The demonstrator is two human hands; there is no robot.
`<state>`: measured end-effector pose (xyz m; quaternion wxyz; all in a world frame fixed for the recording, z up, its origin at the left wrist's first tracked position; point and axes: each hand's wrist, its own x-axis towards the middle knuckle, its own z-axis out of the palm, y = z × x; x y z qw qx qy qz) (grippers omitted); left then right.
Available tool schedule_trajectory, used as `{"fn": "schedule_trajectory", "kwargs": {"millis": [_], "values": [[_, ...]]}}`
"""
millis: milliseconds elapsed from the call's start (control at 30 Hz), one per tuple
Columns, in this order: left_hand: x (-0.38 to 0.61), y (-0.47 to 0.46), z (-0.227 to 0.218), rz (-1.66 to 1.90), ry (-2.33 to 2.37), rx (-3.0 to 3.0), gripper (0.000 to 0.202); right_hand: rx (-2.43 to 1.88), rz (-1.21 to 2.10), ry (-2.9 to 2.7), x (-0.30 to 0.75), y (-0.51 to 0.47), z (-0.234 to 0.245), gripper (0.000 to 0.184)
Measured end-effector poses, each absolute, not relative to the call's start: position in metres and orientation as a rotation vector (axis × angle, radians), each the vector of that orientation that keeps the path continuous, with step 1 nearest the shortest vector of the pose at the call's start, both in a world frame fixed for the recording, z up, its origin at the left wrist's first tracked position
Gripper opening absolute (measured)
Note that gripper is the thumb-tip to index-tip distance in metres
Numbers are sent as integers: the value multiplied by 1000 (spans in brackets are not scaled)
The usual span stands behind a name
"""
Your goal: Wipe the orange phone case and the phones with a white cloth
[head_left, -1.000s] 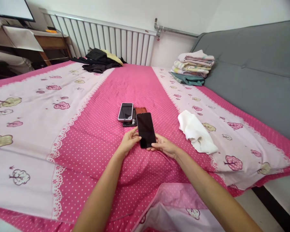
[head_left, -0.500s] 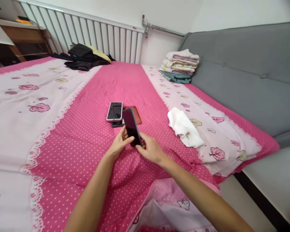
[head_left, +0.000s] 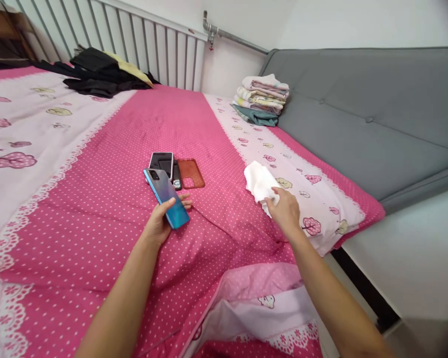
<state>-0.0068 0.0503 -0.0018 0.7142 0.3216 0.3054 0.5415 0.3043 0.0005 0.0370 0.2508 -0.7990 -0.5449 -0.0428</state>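
My left hand [head_left: 160, 221] grips a blue phone [head_left: 167, 198], back side up, just above the pink dotted bedspread [head_left: 108, 209]. My right hand [head_left: 285, 211] has reached right and closes on the near end of a crumpled white cloth [head_left: 258, 181] lying on the pale border of the spread. Beyond the blue phone lie a white-cased phone [head_left: 161, 162], a dark phone [head_left: 176, 176] partly under it, and a reddish phone case [head_left: 190, 173].
A stack of folded towels [head_left: 262, 98] sits at the far right by a grey padded headboard [head_left: 358, 119]. Dark clothes [head_left: 97, 74] lie at the far left near a white radiator [head_left: 149, 44]. A folded-back pink cover [head_left: 254, 308] lies between my arms.
The phone was flipped from screen up to back up and now rests in my left hand alone. My right hand left it and moved right onto the white cloth. My view swung right.
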Motion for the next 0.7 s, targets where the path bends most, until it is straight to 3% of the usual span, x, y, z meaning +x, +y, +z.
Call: {"fn": "schedule_trajectory", "kwargs": {"millis": [100,200,400,533,700], "values": [[-8,50,2,1200,675,652,34,-2337,-33,-1418,336,0,21,48],[-10,48,3,1223,650,619,37,-2264,62,-1456,349,-1,7,42],[-13,46,2,1362,566,531,42,-2137,249,-1409,368,1,-4,48],[-14,46,2,1361,518,545,46,-2099,189,-1270,375,1,-7,37],[-16,45,1,1348,420,572,57,-1975,-11,-1114,353,-3,12,45]]}}
